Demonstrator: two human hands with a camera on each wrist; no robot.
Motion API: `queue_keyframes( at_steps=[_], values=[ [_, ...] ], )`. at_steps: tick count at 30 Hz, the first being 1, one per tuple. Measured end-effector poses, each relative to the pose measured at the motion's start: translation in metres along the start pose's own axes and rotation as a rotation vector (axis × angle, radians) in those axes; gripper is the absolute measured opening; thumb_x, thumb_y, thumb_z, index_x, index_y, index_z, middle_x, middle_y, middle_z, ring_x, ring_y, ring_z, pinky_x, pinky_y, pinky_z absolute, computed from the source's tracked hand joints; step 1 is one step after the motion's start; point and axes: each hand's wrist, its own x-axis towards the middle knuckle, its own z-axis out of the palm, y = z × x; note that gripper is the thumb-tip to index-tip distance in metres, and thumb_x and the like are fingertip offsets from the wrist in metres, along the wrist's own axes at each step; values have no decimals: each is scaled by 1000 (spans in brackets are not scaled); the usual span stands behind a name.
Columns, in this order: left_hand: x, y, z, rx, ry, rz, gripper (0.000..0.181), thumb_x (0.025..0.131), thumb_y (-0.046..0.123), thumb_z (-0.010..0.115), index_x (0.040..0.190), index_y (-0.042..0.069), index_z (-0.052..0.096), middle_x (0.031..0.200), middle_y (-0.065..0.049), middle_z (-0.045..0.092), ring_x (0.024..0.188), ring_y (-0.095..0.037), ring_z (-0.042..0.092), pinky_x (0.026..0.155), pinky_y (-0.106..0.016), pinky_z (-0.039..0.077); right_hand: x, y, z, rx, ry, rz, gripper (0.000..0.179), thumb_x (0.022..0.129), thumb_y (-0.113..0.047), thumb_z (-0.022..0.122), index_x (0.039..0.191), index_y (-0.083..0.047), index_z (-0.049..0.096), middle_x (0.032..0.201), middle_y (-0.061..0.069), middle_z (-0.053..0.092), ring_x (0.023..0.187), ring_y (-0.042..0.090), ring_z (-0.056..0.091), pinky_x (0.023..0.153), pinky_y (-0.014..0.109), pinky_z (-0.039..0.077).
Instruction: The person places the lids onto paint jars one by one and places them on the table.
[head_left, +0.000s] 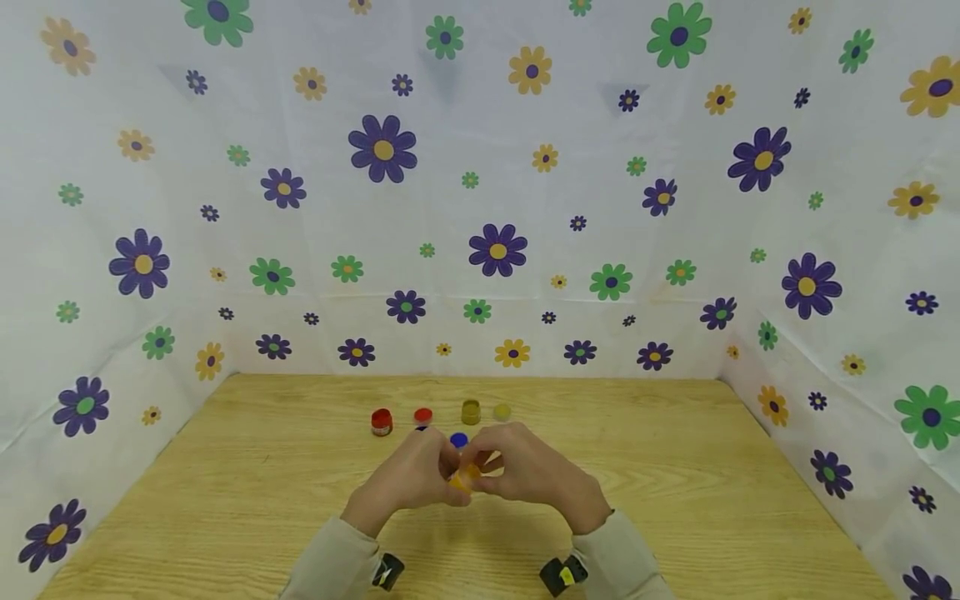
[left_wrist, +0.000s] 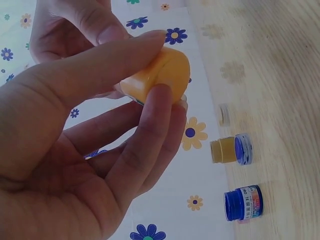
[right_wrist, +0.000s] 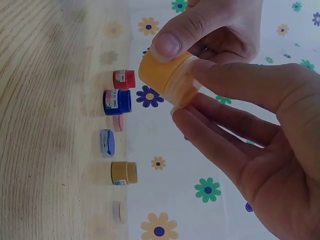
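Observation:
Over the table, my left hand (head_left: 408,473) grips a small orange paint jar (right_wrist: 157,70) by its body, the thumb laid along its side. My right hand (head_left: 528,468) pinches the jar's clear-sided lid (right_wrist: 181,86) between thumb and fingers. The lid sits on the mouth of the jar, which is tilted. In the left wrist view the jar's orange base faces the camera, and the fingers cover part of the body. Just beyond the hands lies a blue lid (head_left: 459,440). A blue paint jar (left_wrist: 243,202) stands near it, mostly hidden behind my left hand in the head view.
Farther back on the wooden table (head_left: 675,467) stand an uncapped red jar (head_left: 382,422) with a red lid (head_left: 423,415) beside it, and a dark yellow jar (head_left: 471,412) with its pale lid (head_left: 502,412). Flower-printed cloth (head_left: 450,217) encloses the back and sides.

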Motion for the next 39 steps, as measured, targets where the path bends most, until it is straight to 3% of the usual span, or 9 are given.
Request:
queue_keyframes(
  at_steps=[6, 13, 24, 35, 39],
  values=[
    [-1, 0, 1, 6, -2, -1, 15, 72, 8, 92, 77, 10, 78, 67, 3, 70, 60, -9, 52, 55, -24, 46, 0, -1, 0, -10, -4, 40, 18, 90, -4, 77, 108, -4, 76, 103, 8, 77, 87, 8, 70, 80, 19, 59],
    [1, 0, 0, 12, -1, -5, 15, 72, 9, 92, 77, 10, 78, 66, 3, 69, 60, -9, 51, 55, -24, 46, -1, 0, 0, -14, -6, 53, 18, 92, -5, 76, 109, -4, 76, 104, 8, 77, 90, 11, 72, 81, 18, 58],
    [-1, 0, 0, -10, 9, -9, 17, 72, 8, 92, 83, 6, 80, 73, 2, 73, 65, -12, 59, 59, -25, 51, -2, -2, -1, -30, 1, 26, 26, 90, -3, 78, 116, -7, 74, 115, 7, 71, 109, 22, 68, 89, 26, 60],
    [-3, 2, -2, -10, 10, -20, 17, 73, 9, 92, 86, 7, 80, 78, 1, 76, 70, -12, 64, 64, -25, 54, 0, 1, 1, 1, -4, -16, 21, 88, 3, 77, 108, -5, 75, 108, 8, 72, 105, 19, 69, 89, 29, 60],
    [-2, 2, -2, -7, 10, -17, 17, 73, 9, 92, 85, 7, 80, 78, 1, 76, 69, -11, 65, 64, -25, 55, 0, 1, 1, 17, -6, -17, 21, 89, 2, 76, 109, -5, 75, 108, 8, 71, 104, 18, 70, 87, 24, 60]
  ],
)
